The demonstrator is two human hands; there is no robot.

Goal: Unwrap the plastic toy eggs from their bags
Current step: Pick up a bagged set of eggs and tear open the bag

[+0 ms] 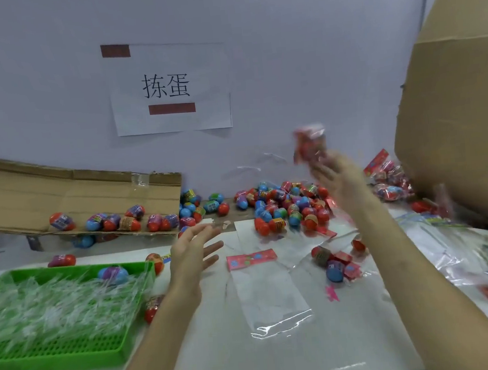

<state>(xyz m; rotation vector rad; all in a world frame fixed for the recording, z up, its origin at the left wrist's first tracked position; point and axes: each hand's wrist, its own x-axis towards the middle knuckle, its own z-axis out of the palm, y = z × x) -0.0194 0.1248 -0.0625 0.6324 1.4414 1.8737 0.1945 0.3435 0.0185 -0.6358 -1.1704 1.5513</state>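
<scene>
Empty clear bag [273, 298] lies flat on the white table [254, 363], near edge. Green tray [59, 353] to the left, full of clear wrappers. Left hand [194, 253] hovers over the table, fingers spread, holding nothing. Loose eggs [286, 207] piled farther back, more on the cardboard flap [58, 190]. Right hand [339, 177] raised, blurred; bagged eggs [310, 144] at its fingertips, can't tell if gripped. Hands well apart. Paper sign [169, 86] on the wall.

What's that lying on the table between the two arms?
An empty clear bag with a pink card top, flat on the table, in the head view.
</scene>
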